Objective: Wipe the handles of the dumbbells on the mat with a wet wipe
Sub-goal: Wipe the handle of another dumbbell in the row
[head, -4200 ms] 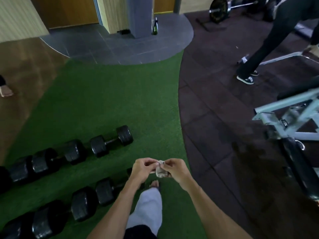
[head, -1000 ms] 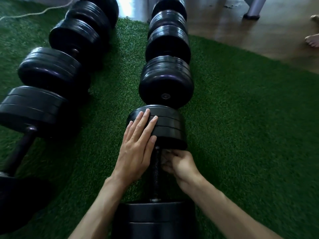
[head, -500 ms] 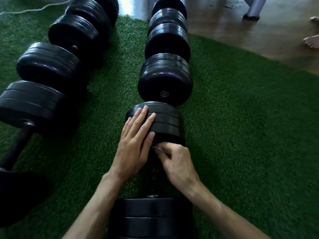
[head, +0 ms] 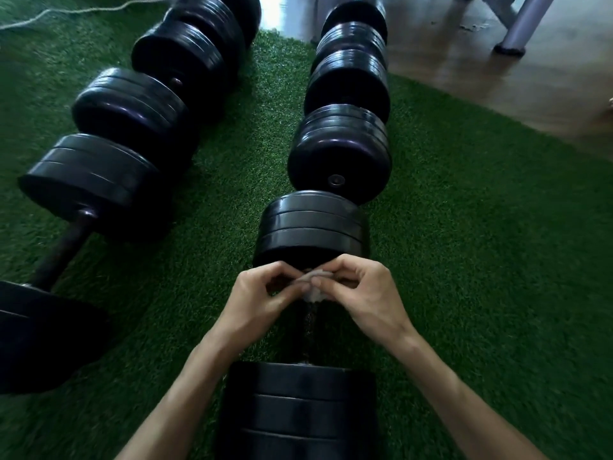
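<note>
Head view: left hand [head: 257, 302] and right hand [head: 366, 293] both pinch the wet wipe [head: 313, 283] above the nearest dumbbell's handle [head: 306, 333] on the green mat [head: 481, 260].

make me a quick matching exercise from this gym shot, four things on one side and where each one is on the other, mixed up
Things:
1. wet wipe
2. dumbbell handle
3. metal leg
4. rope

Places:
A. on the wooden floor, top right
B. pinched between both hands
C. on the green mat, top left
D. under the hands, between two stacks of black plates

Pairs: 1-B, 2-D, 3-A, 4-C
</note>
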A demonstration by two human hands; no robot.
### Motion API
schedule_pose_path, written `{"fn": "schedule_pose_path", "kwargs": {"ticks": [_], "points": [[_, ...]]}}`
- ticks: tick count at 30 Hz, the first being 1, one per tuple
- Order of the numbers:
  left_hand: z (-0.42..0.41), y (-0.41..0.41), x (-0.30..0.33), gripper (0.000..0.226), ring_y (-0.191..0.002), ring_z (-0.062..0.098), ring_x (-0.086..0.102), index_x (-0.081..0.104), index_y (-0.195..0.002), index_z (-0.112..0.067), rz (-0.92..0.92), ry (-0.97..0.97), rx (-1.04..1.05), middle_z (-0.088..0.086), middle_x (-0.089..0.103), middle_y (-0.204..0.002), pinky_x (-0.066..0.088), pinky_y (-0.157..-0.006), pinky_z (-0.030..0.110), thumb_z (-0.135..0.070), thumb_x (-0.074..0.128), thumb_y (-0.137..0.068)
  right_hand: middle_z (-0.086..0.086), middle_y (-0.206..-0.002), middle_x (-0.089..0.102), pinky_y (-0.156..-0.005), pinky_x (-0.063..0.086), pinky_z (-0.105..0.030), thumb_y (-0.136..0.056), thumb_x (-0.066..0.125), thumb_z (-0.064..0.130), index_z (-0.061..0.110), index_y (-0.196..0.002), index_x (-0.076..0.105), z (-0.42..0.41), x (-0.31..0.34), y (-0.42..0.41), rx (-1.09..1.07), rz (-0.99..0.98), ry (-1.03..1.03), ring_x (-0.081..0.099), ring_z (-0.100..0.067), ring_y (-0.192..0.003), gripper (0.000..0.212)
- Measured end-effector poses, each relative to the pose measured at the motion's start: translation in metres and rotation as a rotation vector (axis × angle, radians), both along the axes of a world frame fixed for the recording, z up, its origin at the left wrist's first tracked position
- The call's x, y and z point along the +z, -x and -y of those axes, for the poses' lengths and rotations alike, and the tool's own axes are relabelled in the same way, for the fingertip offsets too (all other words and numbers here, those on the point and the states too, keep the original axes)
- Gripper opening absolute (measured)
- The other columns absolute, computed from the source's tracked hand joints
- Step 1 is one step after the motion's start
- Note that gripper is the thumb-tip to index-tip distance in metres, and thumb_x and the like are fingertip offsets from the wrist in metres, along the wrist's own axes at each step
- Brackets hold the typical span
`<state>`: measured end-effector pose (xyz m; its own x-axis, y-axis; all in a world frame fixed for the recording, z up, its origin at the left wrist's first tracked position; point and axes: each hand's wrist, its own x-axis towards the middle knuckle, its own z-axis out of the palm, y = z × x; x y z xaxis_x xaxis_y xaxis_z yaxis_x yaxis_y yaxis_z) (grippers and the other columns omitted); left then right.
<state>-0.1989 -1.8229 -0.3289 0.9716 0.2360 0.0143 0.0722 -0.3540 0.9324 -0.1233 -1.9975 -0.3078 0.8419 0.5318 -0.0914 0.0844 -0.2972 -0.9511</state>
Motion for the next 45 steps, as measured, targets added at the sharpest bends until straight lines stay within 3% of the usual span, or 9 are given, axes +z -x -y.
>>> {"fn": "schedule_pose_path", "kwargs": {"ticks": [5, 8, 14, 19, 24, 27, 29, 36, 45], "points": [[-0.026, 0.006, -0.015, 0.025, -0.073, 0.013, 0.072, 0.076, -0.080, -0.019, -0.430, -0.080, 0.246, -0.003, 0.076, -0.073, 0.055, -0.068, 0.031, -0.043, 0.075, -0.085, 0.005, -0.082, 0.078, -0.078, 0.063, -0.042, -0.093, 0.073, 0.020, 0.022, -0.088, 0.076, 0.006, 0.006, -0.006, -0.116, 0.091, 0.020, 0.076, -0.011, -0.081, 0.006], [-0.025, 0.000, -0.023, 0.012, -0.069, 0.019, 0.070, 0.077, -0.082, -0.021, -0.581, -0.075, 0.283, 0.003, 0.076, -0.075, 0.057, -0.068, 0.033, -0.031, 0.075, -0.087, 0.003, -0.081, 0.078, -0.076, 0.063, -0.038, -0.094, 0.072, 0.018, 0.018, -0.088, 0.074, 0.006, 0.008, -0.005, -0.114, 0.077, 0.025, 0.076, -0.009, -0.079, 0.006], [0.010, -0.028, -0.025, 0.018, -0.060, 0.016, 0.060, 0.064, -0.084, -0.007, -0.552, 0.547, 0.264, 0.008, 0.065, -0.075, 0.055, -0.054, 0.026, 0.005, 0.056, -0.095, 0.001, -0.082, 0.078, -0.071, 0.061, -0.027, -0.094, 0.071, 0.015, 0.013, -0.089, 0.073, 0.006, 0.009, -0.008, -0.091, 0.069, 0.027, 0.076, -0.010, -0.078, 0.006], [0.009, -0.022, -0.027, 0.016, -0.059, 0.012, 0.059, 0.064, -0.084, -0.011, -0.545, 0.702, 0.259, 0.007, 0.063, -0.075, 0.053, -0.062, 0.024, -0.003, 0.058, -0.096, 0.001, -0.076, 0.077, -0.064, 0.056, -0.022, -0.094, 0.071, 0.016, 0.016, -0.090, 0.074, 0.012, 0.012, -0.008, -0.165, 0.143, -0.022, 0.075, -0.012, -0.069, 0.006], [0.011, -0.015, -0.023, 0.017, -0.060, 0.016, 0.058, 0.073, -0.079, -0.002, -0.403, 0.415, 0.319, 0.011, 0.066, -0.068, 0.051, -0.062, 0.026, -0.010, 0.068, -0.093, 0.009, -0.092, 0.070, -0.070, 0.055, -0.023, -0.094, 0.070, 0.027, 0.023, -0.105, 0.075, 0.017, 0.006, -0.018, -0.277, 0.433, 0.094, 0.068, -0.011, -0.085, 0.012], [0.012, -0.013, -0.015, 0.015, -0.056, 0.006, 0.063, 0.078, -0.081, -0.012, -0.337, -0.037, 0.281, 0.001, 0.071, -0.064, 0.046, -0.056, 0.021, -0.018, 0.069, -0.092, 0.004, -0.122, 0.061, -0.102, 0.047, -0.025, -0.095, 0.067, 0.033, 0.025, -0.125, 0.069, 0.017, -0.004, -0.026, -0.214, 0.467, 0.177, 0.056, -0.009, -0.120, 0.031], [0.019, -0.011, -0.004, 0.015, -0.071, 0.022, 0.072, 0.079, -0.090, -0.015, -0.277, -0.233, 0.234, 0.007, 0.075, -0.074, 0.054, -0.064, 0.031, -0.022, 0.066, -0.093, 0.003, -0.132, 0.056, -0.112, 0.040, -0.025, -0.097, 0.064, 0.034, 0.026, -0.131, 0.065, 0.016, -0.008, -0.028, -0.189, 0.423, 0.156, 0.049, -0.007, -0.131, 0.035], [0.039, -0.017, 0.031, 0.019, -0.093, 0.033, 0.069, 0.064, -0.107, -0.016, -0.304, -0.976, -0.134, 0.009, 0.071, -0.097, 0.041, -0.066, 0.035, -0.016, 0.047, -0.101, 0.001, -0.130, 0.056, -0.113, 0.038, -0.029, -0.099, 0.062, 0.031, 0.023, -0.129, 0.064, 0.010, -0.015, -0.027, -0.235, 0.430, 0.103, 0.048, -0.011, -0.131, 0.031], [0.006, -0.002, 0.013, 0.022, -0.076, 0.026, 0.074, 0.077, -0.096, -0.024, -0.046, -0.610, 0.130, 0.002, 0.077, -0.085, 0.056, -0.063, 0.041, -0.041, 0.064, -0.094, 0.007, -0.130, 0.053, -0.109, 0.044, -0.036, -0.097, 0.065, 0.034, 0.029, -0.127, 0.064, 0.013, -0.010, -0.030, -0.208, 0.381, 0.113, 0.047, -0.008, -0.131, 0.031]]}}
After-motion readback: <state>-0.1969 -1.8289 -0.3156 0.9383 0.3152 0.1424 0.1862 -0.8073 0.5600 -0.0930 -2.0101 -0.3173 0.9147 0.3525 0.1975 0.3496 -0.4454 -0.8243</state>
